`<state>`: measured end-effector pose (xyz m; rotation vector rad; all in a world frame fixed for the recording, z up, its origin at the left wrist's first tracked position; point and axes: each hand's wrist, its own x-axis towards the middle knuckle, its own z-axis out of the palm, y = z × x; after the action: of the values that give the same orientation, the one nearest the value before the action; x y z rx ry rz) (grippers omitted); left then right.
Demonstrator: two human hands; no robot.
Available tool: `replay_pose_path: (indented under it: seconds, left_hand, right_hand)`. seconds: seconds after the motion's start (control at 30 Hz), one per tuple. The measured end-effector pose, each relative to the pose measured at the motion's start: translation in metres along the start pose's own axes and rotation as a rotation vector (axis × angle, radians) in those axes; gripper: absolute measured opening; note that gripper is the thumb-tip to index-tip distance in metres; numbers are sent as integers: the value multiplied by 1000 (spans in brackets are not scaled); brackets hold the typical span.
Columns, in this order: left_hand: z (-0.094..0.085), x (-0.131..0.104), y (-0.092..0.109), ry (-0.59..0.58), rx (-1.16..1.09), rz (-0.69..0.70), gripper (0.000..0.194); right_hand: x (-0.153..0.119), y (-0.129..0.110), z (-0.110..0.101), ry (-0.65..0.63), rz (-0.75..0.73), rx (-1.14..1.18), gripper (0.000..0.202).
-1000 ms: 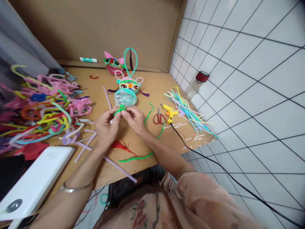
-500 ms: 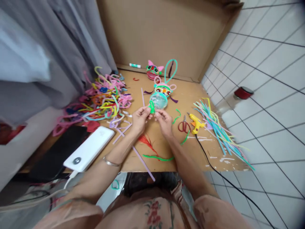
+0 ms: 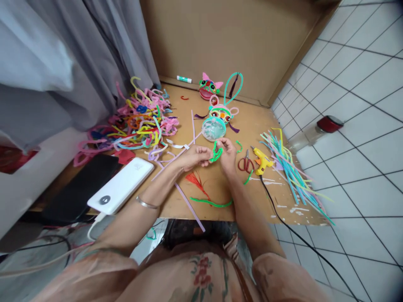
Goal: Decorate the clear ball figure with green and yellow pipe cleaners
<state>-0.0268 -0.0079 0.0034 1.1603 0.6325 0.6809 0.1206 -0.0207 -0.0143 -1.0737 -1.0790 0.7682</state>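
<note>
Between my two hands is a bent green pipe cleaner (image 3: 216, 153), looped on itself. My left hand (image 3: 199, 157) pinches its left end, while my right hand (image 3: 228, 152) grips it from the right with fingers curled. Just beyond my hands lies a round, pale turquoise dish-like piece (image 3: 214, 128). Behind that piece stands an animal-face craft (image 3: 219, 115) with pink loop ears, purple tassels and a tall turquoise loop. A red tassel (image 3: 197, 181) and a long green pipe cleaner (image 3: 210, 203) lie on the table nearer to me.
Tangled pipe cleaners (image 3: 141, 121) heap at the left, behind a white power bank (image 3: 121, 184). Scissors (image 3: 246, 164), a yellow glue gun (image 3: 262, 161) with a trailing cord and straight pipe cleaners (image 3: 288, 172) lie right. A second animal face (image 3: 209, 87) and a glue stick (image 3: 184, 79) sit at the back.
The green pipe cleaner has moved right and toward me with both hands and now shows a wider, more open loop. The whole view has shifted slightly.
</note>
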Motion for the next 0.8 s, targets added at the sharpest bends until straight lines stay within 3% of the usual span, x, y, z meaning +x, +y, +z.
replay_pose_path:
  seconds: [0.17, 0.27, 0.37, 0.57, 0.7, 0.8]
  left_hand:
    - [3, 2, 2, 172, 154, -11, 12]
    - [3, 5, 4, 342, 125, 20, 10]
    - [1, 7, 5, 436, 33, 89, 9]
    - [-3, 7, 4, 417, -66, 166, 16]
    - [-2, 8, 2, 400, -125, 161, 14]
    - [-1, 5, 4, 303, -207, 121, 15]
  right_hand:
    - [8, -3, -9, -117, 109, 164, 30]
    - [8, -11, -13, -150, 118, 211, 28]
    - [4, -20, -12, -233, 118, 290, 28]
    - [-2, -31, -7, -406, 180, 314, 35]
    - [-12, -41, -7, -370, 184, 235, 29]
    - [-29, -54, -12, -341, 132, 76, 26]
